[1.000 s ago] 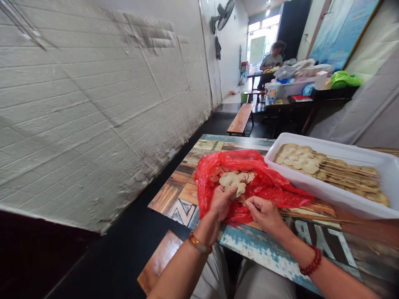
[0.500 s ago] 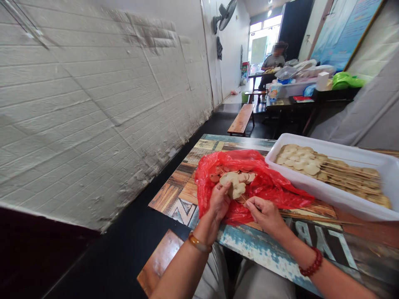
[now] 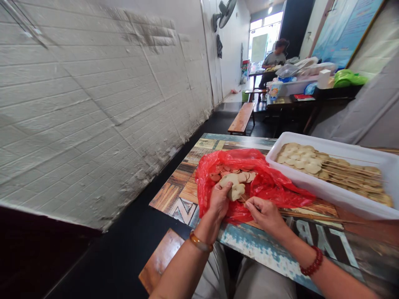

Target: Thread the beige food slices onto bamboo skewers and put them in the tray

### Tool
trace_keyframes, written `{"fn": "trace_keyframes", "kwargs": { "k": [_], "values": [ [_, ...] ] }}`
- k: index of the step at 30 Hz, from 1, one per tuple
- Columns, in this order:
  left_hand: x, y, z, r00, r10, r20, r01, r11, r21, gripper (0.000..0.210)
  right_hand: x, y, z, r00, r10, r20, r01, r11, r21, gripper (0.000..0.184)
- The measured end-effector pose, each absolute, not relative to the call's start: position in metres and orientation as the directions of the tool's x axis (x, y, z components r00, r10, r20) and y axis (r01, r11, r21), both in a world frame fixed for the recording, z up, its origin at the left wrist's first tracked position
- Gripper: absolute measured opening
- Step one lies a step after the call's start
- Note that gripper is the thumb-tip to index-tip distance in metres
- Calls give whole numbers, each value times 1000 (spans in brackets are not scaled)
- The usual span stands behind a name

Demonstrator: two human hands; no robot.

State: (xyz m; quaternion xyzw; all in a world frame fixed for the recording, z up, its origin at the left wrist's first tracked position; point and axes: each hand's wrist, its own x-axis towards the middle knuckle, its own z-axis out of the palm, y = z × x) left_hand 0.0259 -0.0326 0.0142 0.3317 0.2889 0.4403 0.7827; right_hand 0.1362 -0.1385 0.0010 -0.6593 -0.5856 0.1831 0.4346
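My left hand (image 3: 220, 198) pinches a few pale, thin round slices (image 3: 236, 192) between thumb and fingers. A thin wooden skewer (image 3: 244, 199) runs from the slices toward my right hand (image 3: 260, 211), whose fingertips are closed on it. Both hands are over the near side of an opened red plastic bag (image 3: 205, 170). Loose round slices (image 3: 246, 177) lie inside the bag, behind the held ones. To the right stands a white plastic tub (image 3: 282, 175) with rows of skewered slices (image 3: 299, 158), their sticks pointing right.
The patterned table (image 3: 183, 176) carries bag and tub; more skewers (image 3: 311, 216) lie by the tub's near side. A wooden bench (image 3: 241, 118) stands beyond, a stool (image 3: 162, 257) at lower left. Farther back, a person (image 3: 274, 58) sits near a table piled with bags and green dishes (image 3: 347, 79).
Both hands stay almost in place with the slices and skewer. The held slices have tilted slightly, and the view has shifted a little.
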Motion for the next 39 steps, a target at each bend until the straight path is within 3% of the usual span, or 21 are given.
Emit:
{"fn": "trace_keyframes", "kwargs": {
  "k": [5,13,22,39],
  "values": [
    [25,-33,15,467,871,-153,-496,401,770,37,136,-139,3,242,944,225,568,50,-821,30],
    [24,-37,25,617,780,-108,-456,465,759,40,135,-140,9,285,953,102,336,0,-942,34],
    [24,-39,22,659,745,-108,-398,467,790,49,136,-137,4,295,947,126,371,8,-928,29],
    [24,-39,15,686,716,-131,-363,494,790,33,136,-139,6,302,940,156,446,6,-895,28]
  ]
}}
